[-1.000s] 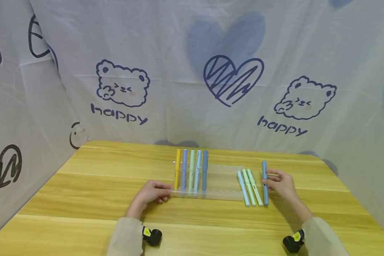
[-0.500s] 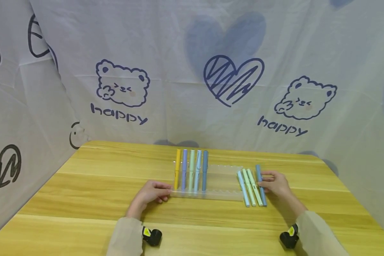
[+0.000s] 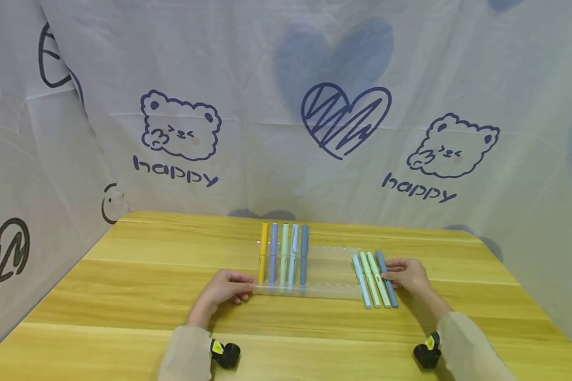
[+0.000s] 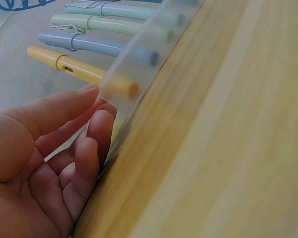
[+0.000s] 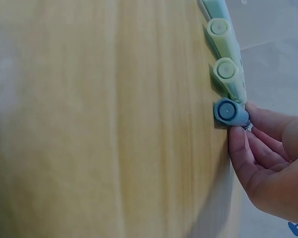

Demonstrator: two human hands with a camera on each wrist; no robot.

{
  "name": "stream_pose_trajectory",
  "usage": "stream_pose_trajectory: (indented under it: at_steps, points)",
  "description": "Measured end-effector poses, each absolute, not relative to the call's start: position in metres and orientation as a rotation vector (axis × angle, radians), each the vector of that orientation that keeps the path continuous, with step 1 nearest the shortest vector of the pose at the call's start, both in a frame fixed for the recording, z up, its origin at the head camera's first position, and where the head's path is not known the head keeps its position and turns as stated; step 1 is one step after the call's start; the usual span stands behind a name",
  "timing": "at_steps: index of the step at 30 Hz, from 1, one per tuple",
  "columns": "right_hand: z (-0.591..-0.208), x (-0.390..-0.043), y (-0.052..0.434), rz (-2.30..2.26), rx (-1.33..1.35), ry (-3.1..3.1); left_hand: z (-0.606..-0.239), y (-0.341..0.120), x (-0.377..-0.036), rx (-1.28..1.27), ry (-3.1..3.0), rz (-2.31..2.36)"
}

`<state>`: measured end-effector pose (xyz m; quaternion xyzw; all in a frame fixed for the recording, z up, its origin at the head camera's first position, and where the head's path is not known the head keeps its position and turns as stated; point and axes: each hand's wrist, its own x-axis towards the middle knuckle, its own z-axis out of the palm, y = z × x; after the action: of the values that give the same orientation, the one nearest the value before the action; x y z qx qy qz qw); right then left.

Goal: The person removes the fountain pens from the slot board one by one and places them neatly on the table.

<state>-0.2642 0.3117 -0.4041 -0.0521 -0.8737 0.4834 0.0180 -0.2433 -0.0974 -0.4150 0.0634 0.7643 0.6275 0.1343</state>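
My left hand [image 3: 223,289] pinches the left end of a clear plastic pen rack [image 3: 332,267], thumb and fingertips at its front corner in the left wrist view. On the rack lean a yellow pen [image 4: 79,68], a purple pen [image 3: 274,254], a green pen [image 3: 284,256], a light blue pen [image 3: 293,264] and a dark blue pen [image 3: 304,256]. My right hand [image 3: 408,275] pinches another dark blue pen [image 5: 227,111] between thumb and fingers. That pen lies at the right end of a slanted row, alongside two light green pens [image 5: 226,70] and a light blue pen [image 3: 362,283].
The wooden table [image 3: 286,338] carries the rack and the loose pens. Behind it hangs a white cloth [image 3: 262,132] printed with bears and hearts, which also covers the sides. A small black camera [image 3: 226,354] sits on each wrist.
My right hand has moved left with the dark blue pen, bringing it from apart and nearly straight to slanted beside the light green pens. The left hand keeps its place on the rack.
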Motion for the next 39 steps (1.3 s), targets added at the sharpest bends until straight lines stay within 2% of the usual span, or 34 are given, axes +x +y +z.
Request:
stream_pose_trajectory:
  at_steps: [25, 39]
  points:
    - [-0.398, -0.260, 0.309, 1.492, -0.224, -2.741, -0.414, -0.098, -0.242, 0.171, 2.222, 1.819]
    - [-0.385, -0.256, 0.304, 1.688, -0.244, -2.514, -0.414, -0.098, -0.243, 0.170, 2.214, 1.816]
